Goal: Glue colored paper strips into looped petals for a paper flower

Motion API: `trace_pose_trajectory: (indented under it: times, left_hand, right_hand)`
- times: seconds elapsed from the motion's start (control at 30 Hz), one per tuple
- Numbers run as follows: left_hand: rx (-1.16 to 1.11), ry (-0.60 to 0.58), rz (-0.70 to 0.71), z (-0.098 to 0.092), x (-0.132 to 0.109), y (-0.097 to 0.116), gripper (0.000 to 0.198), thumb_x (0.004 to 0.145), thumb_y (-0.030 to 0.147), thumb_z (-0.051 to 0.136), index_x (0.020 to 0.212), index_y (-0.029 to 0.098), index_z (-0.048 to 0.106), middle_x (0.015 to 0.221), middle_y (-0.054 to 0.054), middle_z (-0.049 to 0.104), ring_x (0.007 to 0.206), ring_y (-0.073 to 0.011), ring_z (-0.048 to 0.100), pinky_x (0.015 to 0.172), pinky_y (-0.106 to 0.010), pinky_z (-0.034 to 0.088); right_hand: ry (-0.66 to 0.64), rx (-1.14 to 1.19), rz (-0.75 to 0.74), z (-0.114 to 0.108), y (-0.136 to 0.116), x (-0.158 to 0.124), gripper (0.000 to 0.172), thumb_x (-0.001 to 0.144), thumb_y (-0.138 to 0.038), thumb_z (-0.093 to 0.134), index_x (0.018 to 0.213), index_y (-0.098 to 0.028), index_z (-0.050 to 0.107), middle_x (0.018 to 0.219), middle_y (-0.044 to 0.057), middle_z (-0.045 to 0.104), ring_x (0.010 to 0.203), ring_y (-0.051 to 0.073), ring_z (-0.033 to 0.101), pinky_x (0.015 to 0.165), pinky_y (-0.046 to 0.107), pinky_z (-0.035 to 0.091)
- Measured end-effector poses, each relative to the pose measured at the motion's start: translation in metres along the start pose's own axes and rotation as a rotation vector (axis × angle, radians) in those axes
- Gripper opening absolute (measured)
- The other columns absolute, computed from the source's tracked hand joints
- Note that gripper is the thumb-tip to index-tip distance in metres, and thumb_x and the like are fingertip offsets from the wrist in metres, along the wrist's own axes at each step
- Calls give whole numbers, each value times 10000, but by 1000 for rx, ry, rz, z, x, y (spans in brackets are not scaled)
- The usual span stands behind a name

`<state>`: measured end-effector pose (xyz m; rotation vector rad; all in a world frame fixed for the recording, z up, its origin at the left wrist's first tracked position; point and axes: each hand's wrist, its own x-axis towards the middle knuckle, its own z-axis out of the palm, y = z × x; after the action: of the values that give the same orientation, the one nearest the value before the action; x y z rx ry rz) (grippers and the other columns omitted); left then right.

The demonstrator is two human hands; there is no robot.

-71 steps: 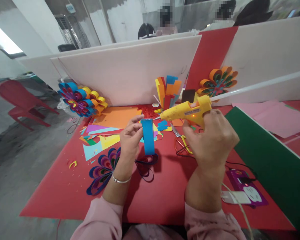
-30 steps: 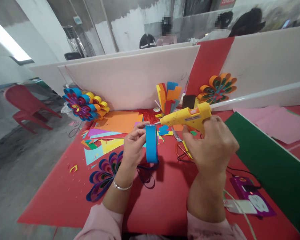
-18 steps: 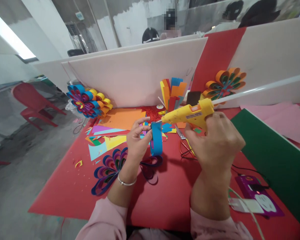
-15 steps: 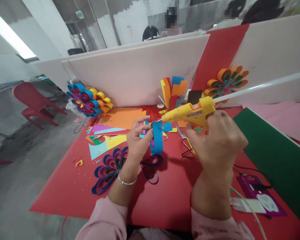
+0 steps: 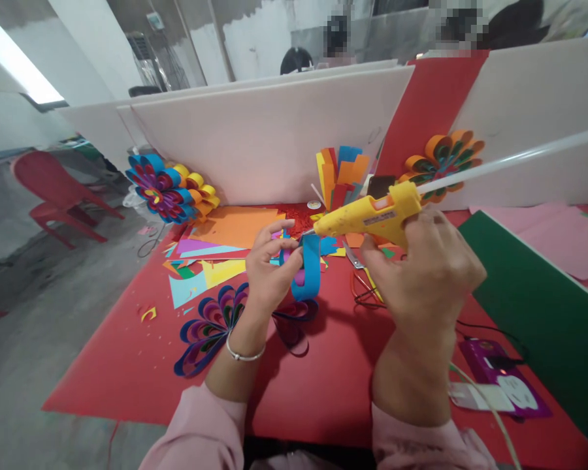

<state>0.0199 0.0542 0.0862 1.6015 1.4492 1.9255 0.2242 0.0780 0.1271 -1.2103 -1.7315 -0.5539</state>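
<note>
My left hand (image 5: 269, 271) pinches a blue paper strip (image 5: 310, 269) bent into a loop, held upright above the red table (image 5: 127, 365). My right hand (image 5: 428, 271) grips a yellow glue gun (image 5: 367, 215) with a long white glue stick (image 5: 509, 160) trailing from its back. The gun's nozzle touches the top end of the blue loop. Beneath my left wrist lies a half-made paper flower (image 5: 208, 326) of purple, blue and red loops.
Coloured paper sheets (image 5: 225, 238) and scraps lie behind the hands. Upright paper strips (image 5: 338, 173) and finished paper flowers (image 5: 164, 189) stand by the white divider (image 5: 269, 130). Scissors (image 5: 360, 274), a purple power strip (image 5: 504, 378) and a green board (image 5: 534, 307) lie to the right. People sit beyond.
The blue strip has been bent from a flat upright band into a loop, and my left fingers shifted round it. The glue gun's nozzle has stayed at the strip's top end.
</note>
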Motion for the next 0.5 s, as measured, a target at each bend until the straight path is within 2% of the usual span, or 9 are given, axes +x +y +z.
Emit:
trace_pose_trajectory:
  times: [0.3,0.5]
  left_hand:
    - [114,-7,121,-2,1,8,97,790,163,784,727,235,766,1224,-65,762,1172,-282,689,1084,-490,492]
    - [111,43,145,-2,0,11,102,796,157,788,750,246,775,1232,-56,752,1190,-288,674,992,-450,530]
  right_hand:
    - [-12,-2,18,-1,-2,0,269,867,-251,688,1125,-204,626,998,97,703,984,305,694,788,382,532]
    - [-8,2,31,0,1,-1,243,899,-273,675,1128,-203,631,1005,100,693,956,287,678,784,397,531]
